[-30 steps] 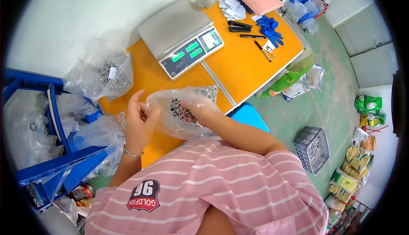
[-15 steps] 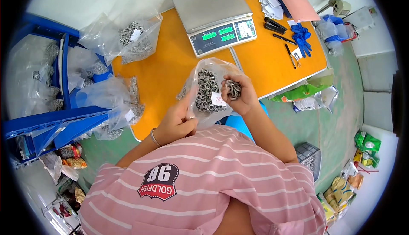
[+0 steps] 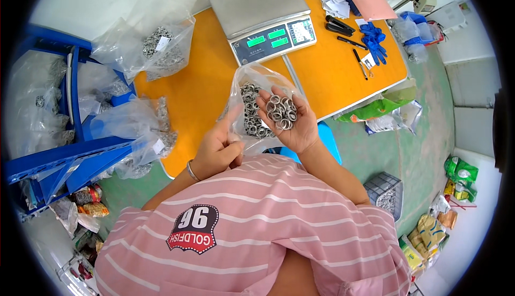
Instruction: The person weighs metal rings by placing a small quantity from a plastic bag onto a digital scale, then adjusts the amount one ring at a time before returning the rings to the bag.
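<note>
My left hand [image 3: 217,150] is closed on the near left edge of a clear plastic bag [image 3: 261,72]. Many small metal rings [image 3: 250,103] lie inside the bag. Palm up over the bag's right side, my right hand [image 3: 301,134] cups a pile of loose metal rings [image 3: 281,112], its fingers loosely spread beneath them. The hand and its pile cover part of the bag's contents and most of a white label in it.
A digital scale [image 3: 260,3] stands on the orange table [image 3: 204,89] beyond the bag. Another bag of rings [image 3: 169,62] sits at the far left. Blue racks [image 3: 80,159] with more bags flank the table. Blue gloves [image 3: 374,44], pens and a stapler [image 3: 339,26] lie right.
My right hand has turned palm up and opened out, baring the rings it was closed around. My left hand keeps its grip on the bag. The scale's display reading has changed.
</note>
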A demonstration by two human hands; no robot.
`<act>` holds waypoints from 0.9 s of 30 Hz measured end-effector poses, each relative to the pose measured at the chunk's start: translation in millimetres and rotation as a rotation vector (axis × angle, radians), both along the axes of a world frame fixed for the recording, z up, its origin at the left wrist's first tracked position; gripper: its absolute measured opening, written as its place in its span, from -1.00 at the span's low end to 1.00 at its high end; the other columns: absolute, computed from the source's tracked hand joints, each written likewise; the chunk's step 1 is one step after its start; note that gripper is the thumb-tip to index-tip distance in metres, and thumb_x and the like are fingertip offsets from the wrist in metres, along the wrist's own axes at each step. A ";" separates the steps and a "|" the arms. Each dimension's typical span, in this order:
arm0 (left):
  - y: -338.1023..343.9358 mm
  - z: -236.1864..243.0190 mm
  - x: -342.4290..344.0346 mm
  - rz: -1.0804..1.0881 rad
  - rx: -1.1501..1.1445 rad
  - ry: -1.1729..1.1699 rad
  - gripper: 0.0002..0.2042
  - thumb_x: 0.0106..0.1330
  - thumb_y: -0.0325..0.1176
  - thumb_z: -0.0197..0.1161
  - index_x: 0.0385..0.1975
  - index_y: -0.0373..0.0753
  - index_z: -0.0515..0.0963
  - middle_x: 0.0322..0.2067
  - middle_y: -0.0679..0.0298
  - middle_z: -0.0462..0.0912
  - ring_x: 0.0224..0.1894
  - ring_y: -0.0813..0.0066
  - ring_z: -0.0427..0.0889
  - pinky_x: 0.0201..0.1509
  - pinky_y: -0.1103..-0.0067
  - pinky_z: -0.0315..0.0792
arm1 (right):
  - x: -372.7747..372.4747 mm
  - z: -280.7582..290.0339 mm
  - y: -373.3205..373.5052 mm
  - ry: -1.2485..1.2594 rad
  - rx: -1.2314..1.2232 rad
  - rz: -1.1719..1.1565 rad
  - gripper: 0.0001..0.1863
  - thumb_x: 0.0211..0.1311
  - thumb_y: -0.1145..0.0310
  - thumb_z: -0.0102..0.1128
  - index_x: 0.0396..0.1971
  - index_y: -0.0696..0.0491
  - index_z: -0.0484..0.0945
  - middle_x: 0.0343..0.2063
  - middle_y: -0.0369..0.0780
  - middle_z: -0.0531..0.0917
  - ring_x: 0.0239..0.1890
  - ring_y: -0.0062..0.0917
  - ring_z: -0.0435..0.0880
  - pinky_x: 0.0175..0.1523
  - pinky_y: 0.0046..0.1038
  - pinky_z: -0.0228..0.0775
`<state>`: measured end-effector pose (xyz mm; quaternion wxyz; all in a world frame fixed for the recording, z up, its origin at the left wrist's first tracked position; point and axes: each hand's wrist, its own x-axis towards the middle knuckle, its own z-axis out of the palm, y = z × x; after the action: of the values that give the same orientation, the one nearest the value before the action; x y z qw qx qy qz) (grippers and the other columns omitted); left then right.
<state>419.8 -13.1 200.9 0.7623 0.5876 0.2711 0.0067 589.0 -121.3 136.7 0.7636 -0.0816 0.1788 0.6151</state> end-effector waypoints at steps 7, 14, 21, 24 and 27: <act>7.6 1.0 4.2 -0.049 -0.034 0.076 -0.35 0.10 -0.54 -0.06 0.26 -0.26 -0.08 -0.73 0.34 0.43 -0.72 0.68 0.39 -0.66 0.74 0.29 | -5.1 2.1 -2.7 0.031 -0.022 -0.033 -0.57 0.24 0.27 -0.23 0.03 0.19 0.30 0.03 0.01 0.39 0.11 -0.18 0.34 0.15 -0.15 0.24; 9.5 3.2 7.7 -0.075 -0.006 0.086 -0.35 0.11 -0.54 -0.04 0.26 -0.28 -0.08 -0.73 0.35 0.42 -0.72 0.69 0.38 -0.65 0.76 0.28 | -2.9 -2.8 -1.5 -0.044 -0.169 -0.098 -0.63 0.20 0.38 -0.15 -0.02 0.20 0.34 0.00 -0.02 0.41 0.07 -0.21 0.39 0.08 -0.19 0.34; 11.6 3.4 7.2 -0.082 -0.011 0.077 -0.35 0.10 -0.56 -0.05 0.26 -0.30 -0.08 -0.73 0.36 0.42 -0.72 0.71 0.37 -0.65 0.76 0.24 | -1.6 -1.2 -1.3 0.017 -0.183 -0.031 -0.68 0.22 0.33 -0.11 -0.08 0.16 0.34 -0.11 -0.05 0.48 -0.11 -0.27 0.53 -0.29 -0.44 0.55; 11.6 2.9 7.2 -0.080 -0.009 0.081 -0.34 0.08 -0.57 -0.06 0.26 -0.29 -0.07 -0.73 0.36 0.41 -0.72 0.71 0.36 -0.66 0.76 0.23 | 0.6 -4.8 -3.8 0.006 -0.174 0.066 -0.75 0.21 0.32 -0.05 -0.17 0.10 0.37 -0.28 -0.13 0.52 -0.31 -0.42 0.56 -0.57 -0.62 0.38; 12.1 3.7 6.2 -0.068 -0.016 0.088 -0.34 0.08 -0.58 -0.07 0.26 -0.27 -0.06 -0.73 0.37 0.41 -0.72 0.71 0.36 -0.66 0.76 0.22 | -1.2 -10.1 -5.0 -0.015 -0.214 0.105 -0.83 0.18 0.32 0.01 -0.28 0.05 0.37 -0.43 -0.23 0.48 -0.48 -0.56 0.47 -0.70 -0.70 0.12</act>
<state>426.0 -1.1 204.6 0.7540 0.5902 0.2843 -0.0473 587.8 -126.3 126.6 0.7187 -0.1765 0.2331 0.6308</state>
